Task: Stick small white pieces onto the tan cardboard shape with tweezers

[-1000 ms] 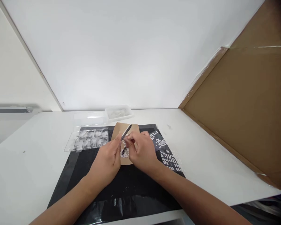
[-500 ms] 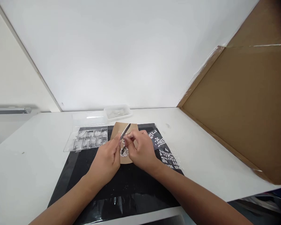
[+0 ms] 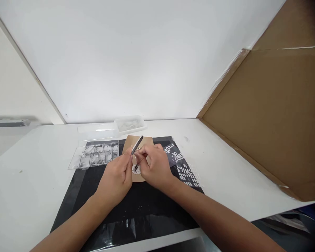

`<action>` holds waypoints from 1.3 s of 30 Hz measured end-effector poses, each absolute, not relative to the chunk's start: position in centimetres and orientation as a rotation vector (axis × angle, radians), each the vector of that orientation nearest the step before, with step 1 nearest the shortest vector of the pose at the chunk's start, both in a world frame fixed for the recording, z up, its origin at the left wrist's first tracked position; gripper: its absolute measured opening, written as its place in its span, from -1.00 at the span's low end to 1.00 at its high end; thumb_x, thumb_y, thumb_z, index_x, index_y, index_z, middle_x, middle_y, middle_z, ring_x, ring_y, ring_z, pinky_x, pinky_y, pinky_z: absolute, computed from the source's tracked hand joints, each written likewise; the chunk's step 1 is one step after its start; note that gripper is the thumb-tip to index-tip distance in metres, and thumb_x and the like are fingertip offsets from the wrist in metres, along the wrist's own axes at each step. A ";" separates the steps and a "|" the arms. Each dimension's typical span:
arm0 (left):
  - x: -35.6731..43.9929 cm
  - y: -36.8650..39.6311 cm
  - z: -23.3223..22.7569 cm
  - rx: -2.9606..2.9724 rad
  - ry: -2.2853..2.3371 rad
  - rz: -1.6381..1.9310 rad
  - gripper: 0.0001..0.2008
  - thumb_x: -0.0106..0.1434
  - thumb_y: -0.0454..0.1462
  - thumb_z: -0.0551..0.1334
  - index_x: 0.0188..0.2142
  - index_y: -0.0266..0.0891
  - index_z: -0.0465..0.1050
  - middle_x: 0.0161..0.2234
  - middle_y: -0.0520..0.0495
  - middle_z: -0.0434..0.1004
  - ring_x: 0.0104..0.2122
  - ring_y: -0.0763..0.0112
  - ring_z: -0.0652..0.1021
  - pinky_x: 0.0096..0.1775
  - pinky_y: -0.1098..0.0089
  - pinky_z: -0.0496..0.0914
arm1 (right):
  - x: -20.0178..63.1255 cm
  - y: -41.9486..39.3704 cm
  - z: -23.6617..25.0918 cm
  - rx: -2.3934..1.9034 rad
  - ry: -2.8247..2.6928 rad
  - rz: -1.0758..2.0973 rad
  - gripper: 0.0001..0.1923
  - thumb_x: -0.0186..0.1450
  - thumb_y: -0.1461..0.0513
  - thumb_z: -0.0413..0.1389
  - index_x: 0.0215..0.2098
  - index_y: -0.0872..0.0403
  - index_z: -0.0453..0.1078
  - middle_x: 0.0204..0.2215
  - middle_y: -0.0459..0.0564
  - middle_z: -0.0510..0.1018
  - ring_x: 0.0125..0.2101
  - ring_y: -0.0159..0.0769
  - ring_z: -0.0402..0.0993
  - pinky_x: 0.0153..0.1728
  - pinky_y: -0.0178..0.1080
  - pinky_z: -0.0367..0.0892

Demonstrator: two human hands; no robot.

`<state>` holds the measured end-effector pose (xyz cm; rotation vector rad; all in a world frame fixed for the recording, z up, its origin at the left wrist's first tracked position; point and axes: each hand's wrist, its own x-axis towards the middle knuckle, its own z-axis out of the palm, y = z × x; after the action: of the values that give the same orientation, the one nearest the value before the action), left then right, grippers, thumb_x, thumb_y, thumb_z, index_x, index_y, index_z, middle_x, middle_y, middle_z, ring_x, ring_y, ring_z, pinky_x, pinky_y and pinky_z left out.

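My left hand (image 3: 117, 176) is closed, thumb and fingers pinching a slim dark nail file (image 3: 138, 144) with a pale edge, which points up and away. Close against it, my right hand (image 3: 154, 164) is closed too, its thumb and index fingertips pressed together by the file. What they pinch is too small and hidden to name. Below the fingertips lies a tan card (image 3: 139, 178) with a small heap of whitish bits (image 3: 136, 170) on it. A thin dark tip shows over the heap, its other end hidden by my right hand.
A black mat (image 3: 136, 199) covers the white table (image 3: 23, 196). To the left stands an open clear compartment box (image 3: 94, 157) of translucent pieces; behind is a white tub (image 3: 130, 125). Sheets of small white stickers (image 3: 187, 175) lie right. A cardboard panel (image 3: 265, 122) rises at right.
The whole view has shifted slightly to the left. Both hands keep their pinch at the file, with only a small shift of the fingertips.
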<state>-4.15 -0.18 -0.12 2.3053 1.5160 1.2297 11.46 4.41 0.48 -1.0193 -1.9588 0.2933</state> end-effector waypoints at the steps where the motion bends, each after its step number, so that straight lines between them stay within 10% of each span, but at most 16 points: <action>1: -4.1 -0.2 -0.1 2.305 1.516 1.232 -0.68 0.49 -0.28 0.02 0.09 -0.27 0.45 -0.30 -0.11 0.62 -0.35 0.34 0.60 -0.27 0.37 0.47 | 11.5 4.4 0.6 -1.041 -1.934 0.275 -0.79 0.41 0.27 0.06 -0.41 0.02 0.24 -0.52 -0.17 0.56 -0.51 -0.33 0.44 -0.17 -0.15 0.16; 39: -4.0 -0.2 -0.5 2.330 1.591 1.192 -0.66 0.48 -0.29 0.01 0.12 -0.26 0.43 -0.38 -0.08 0.57 -0.41 0.35 0.57 -0.34 0.39 0.42 | 11.4 3.9 1.1 -1.103 -1.951 0.263 -0.78 0.42 0.26 0.05 -0.42 0.01 0.27 -0.53 -0.17 0.58 -0.55 -0.35 0.40 -0.23 -0.16 0.12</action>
<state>-4.01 -0.21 -0.46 2.3300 1.5909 1.1919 11.45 3.94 1.09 -1.1026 -1.9514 0.2635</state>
